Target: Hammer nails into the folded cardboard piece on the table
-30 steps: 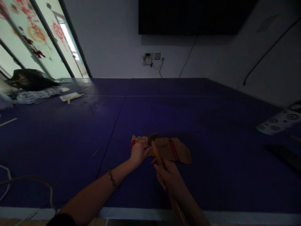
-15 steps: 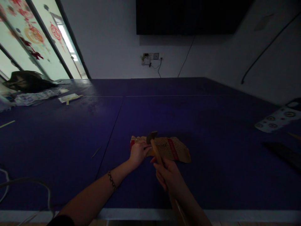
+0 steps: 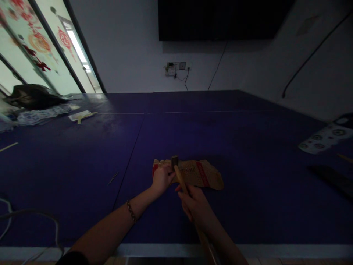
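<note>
A flat brown piece of cardboard (image 3: 193,173) with red print bands and many small dark marks lies on the purple tabletop. My right hand (image 3: 196,202) is wrapped round the wooden handle of a hammer (image 3: 180,179). Its dark metal head is over the left part of the cardboard, right beside the fingers of my left hand (image 3: 162,179). That left hand rests on the cardboard's left end, thumb and fingers pinched together. Whatever they grip is hidden behind the fingers and the hammer head.
A thin pointed rod (image 3: 113,178) lies left of the cardboard. Pale cables (image 3: 52,219) loop at the near left. A white patterned piece (image 3: 321,140) and a dark flat object (image 3: 331,180) lie on the right. A black bag (image 3: 34,96) and a white tray (image 3: 81,115) sit far left.
The hammer head has come down and slightly left, closer to my left fingers. My right hand moved a little left with it, while my left hand and the cardboard stayed put.
</note>
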Demonstrator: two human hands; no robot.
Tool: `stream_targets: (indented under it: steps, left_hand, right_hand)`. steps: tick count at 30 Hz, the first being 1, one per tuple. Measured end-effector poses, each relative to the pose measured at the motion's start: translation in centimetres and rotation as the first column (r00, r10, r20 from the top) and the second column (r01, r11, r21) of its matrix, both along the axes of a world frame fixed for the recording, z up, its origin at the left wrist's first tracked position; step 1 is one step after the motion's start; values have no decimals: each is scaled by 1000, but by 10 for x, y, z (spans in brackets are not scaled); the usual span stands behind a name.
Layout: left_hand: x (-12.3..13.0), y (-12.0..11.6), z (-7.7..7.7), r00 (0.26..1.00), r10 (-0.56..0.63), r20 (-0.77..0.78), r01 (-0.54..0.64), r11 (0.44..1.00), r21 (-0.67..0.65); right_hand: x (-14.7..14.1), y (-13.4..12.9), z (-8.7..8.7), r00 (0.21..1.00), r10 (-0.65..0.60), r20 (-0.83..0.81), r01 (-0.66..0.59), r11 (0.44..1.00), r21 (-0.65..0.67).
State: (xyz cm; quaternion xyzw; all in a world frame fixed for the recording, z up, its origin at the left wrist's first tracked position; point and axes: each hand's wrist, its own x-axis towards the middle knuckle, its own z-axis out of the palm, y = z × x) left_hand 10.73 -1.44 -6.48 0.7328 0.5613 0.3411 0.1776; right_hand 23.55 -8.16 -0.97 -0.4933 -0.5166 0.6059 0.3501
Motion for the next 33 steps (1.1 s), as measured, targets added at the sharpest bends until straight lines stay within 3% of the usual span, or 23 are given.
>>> stream_targets:
  steps: [5,12,16,23,28,33]
  left_hand:
    - [0,2,0,999,32,15,-31,999,-21]
    - [1,5,0,997,40,61,-38,999,-34]
    - [0,5,-1,997,29,65,-27,999,-27]
    - [-1,6,-5,998,43,44,-41,998,-45]
    - [-1,6,-6,998,10,54,-8,999,-54]
    - [0,5,-4,998,52,27,-50,997,-53]
  right_hand:
    - [2,-3,-3,996,26,-84,-25,1000,5]
    - [9,-11,9,982,-7,-189,30,993,114]
    - [9,-9,9,987,-1,-161,18,995,99]
    - [2,-6,-5,996,-8,-92,4,999,-40]
    - [1,-8,0,997,-24,-78,24,1000,2]
    - [1,-7,-5,998,5,-60,-5,1000,-6]
